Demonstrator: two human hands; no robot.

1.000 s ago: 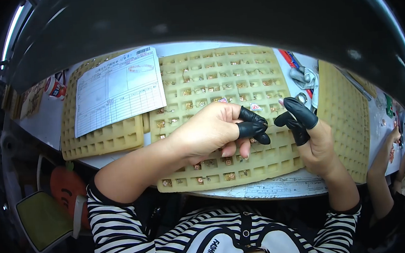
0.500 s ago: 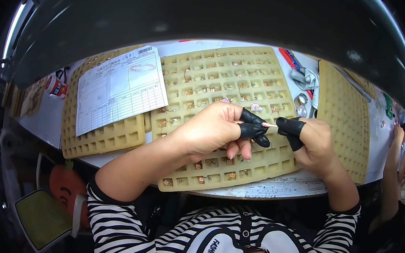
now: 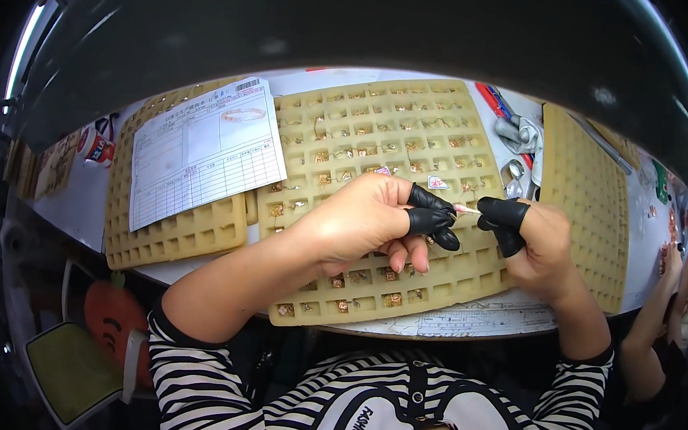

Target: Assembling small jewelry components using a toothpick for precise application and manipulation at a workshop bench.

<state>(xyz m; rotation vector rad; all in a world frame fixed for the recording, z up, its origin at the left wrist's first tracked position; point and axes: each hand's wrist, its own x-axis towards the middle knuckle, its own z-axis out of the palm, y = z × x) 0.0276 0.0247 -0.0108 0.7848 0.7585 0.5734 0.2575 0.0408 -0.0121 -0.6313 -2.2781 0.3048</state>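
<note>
Pinching a tiny pale piece (image 3: 465,209) between them, the left hand (image 3: 361,222) and the right hand (image 3: 536,240) are meeting tip to tip over the middle tray (image 3: 370,132). The left hand is pressing its black-capped fingertips (image 3: 429,218) together on the near end of the piece; the right hand is closing its own black-capped fingertips (image 3: 504,214) on the far end, so the piece is bridging the small gap between the two hands. It is too small to tell what it is.

Both hands are hovering just above the right half of the tan tray, whose many square pockets are holding small gold-coloured bits. A little white and pink tag (image 3: 437,182) is lying on the tray just beyond the left fingertips. A second tan tray (image 3: 176,232) is sitting to the left, with a printed paper form (image 3: 202,157) lying across it. A third tray (image 3: 589,196) is standing to the right, close to the right hand. Red pens (image 3: 497,106) and a crumpled grey cloth (image 3: 519,132) are lying at the far right between the trays. Striped sleeves (image 3: 205,396) are coming in from the near edge, and another person's arm (image 3: 659,319) is showing at the far right edge.
</note>
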